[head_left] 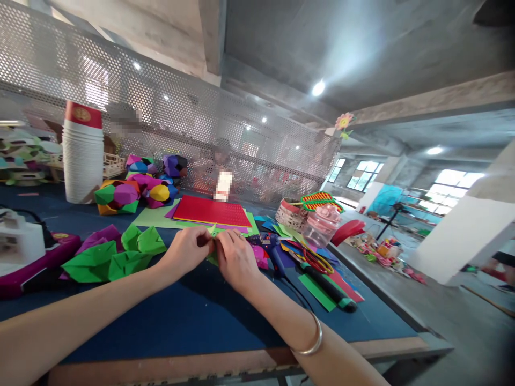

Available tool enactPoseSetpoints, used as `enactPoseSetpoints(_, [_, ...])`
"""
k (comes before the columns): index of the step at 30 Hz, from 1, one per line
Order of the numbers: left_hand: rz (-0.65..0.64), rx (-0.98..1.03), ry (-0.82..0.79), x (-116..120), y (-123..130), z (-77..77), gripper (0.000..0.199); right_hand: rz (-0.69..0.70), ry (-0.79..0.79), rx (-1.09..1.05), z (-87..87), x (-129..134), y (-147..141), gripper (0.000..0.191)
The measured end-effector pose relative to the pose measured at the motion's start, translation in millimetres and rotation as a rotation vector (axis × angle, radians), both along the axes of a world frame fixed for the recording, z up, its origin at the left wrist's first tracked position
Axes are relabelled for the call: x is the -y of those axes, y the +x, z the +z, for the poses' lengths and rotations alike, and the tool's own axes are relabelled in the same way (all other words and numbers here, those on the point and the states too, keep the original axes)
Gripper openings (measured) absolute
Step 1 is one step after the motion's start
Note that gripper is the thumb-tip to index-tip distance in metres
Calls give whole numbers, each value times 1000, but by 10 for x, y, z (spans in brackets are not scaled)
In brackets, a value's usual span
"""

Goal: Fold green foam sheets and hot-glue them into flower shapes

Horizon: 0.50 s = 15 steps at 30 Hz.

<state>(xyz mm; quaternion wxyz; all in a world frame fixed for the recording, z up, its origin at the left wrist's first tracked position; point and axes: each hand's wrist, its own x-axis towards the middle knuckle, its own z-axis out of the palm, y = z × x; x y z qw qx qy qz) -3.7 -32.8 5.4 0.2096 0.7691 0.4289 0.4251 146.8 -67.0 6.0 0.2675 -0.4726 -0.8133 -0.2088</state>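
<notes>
- While a perforated screen (pixel 169 123) stands along the far side, the blue-topped table (pixel 177 321) spreads beneath both forearms and bears the paper and tools.
- Tall stack of paper cups (pixel 82 166): upright at the far left of the view, the top cup red; multicoloured paper balls (pixel 116 196) sit just to its right.
- Red sheet (pixel 211 211): flat, uppermost on a pile of coloured paper, directly beyond the hands.
- Folded green pieces (pixel 94 261): heaped beside the left forearm, with purple paper among them.
- Left hand (pixel 187 252): thumb and forefinger are pinched together on a scrap of paper, with scarcely any gap.
- Right hand (pixel 239 260): fingers bend down and meet the left fingertips, apparently gripping the same scrap; the exact contact is hidden.
- Glue gun (pixel 277 261): blue, lying just right of the right hand, handle towards the near edge of the table.
- Small green paper (pixel 212 230): located between the two sets of fingertips, above the table, a pale tip projecting upwards; most of it is covered, so its shape cannot be told. It is presumably very light, fairly crisp along a fold, and easily creased or torn. A gentle pinch at the edges or folds, with both thumbs supporting, would probably suit it best; firm pressure on an unfolded face might dent it.
</notes>
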Motion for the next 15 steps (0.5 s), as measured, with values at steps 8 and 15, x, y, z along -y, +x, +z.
enactPoseSetpoints(8, [124, -17, -35, -134, -43, 10, 13, 48, -133, -259, -16, 24, -37, 44])
enactPoseSetpoints(15, [109, 22, -91, -177, -54, -35, 17, -77, -240, -405, 5, -42, 27, 16])
